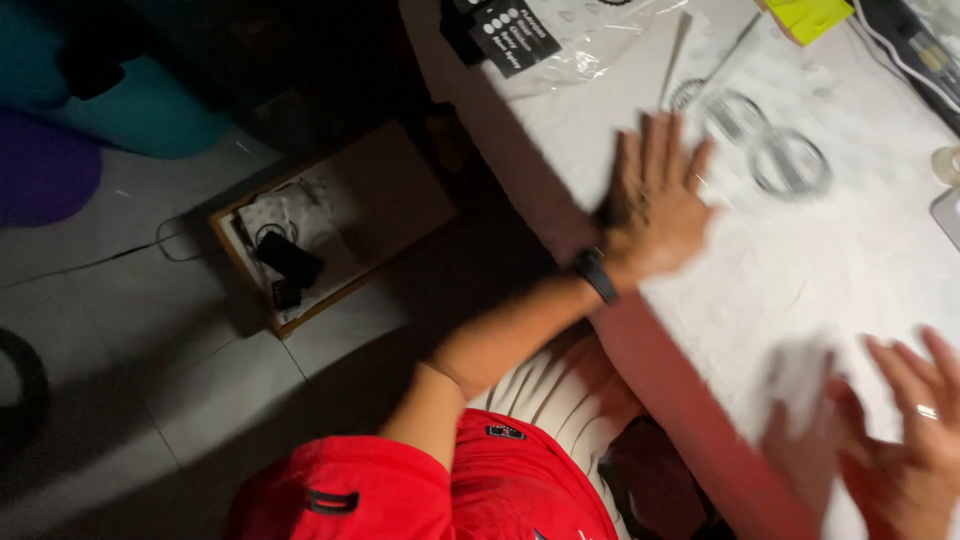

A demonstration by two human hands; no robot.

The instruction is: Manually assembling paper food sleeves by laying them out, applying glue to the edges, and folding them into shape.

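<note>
The left hand (655, 205) lies spread flat on the white bench (860, 250) near two rings (765, 140); the right hand (915, 440), fingers spread, is blurred at the near edge.

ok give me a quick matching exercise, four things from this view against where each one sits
Things:
1. left hand
2. right hand
3. shallow brown cardboard box
4. bright yellow-green flat object

Places:
a. on the tiled floor beside the table
b. flat on the white tabletop, next to two dark wire rings
c. at the table's far top edge
d. lower right corner of the view, blurred, above the tabletop

Pairs: 1-b, 2-d, 3-a, 4-c
</note>
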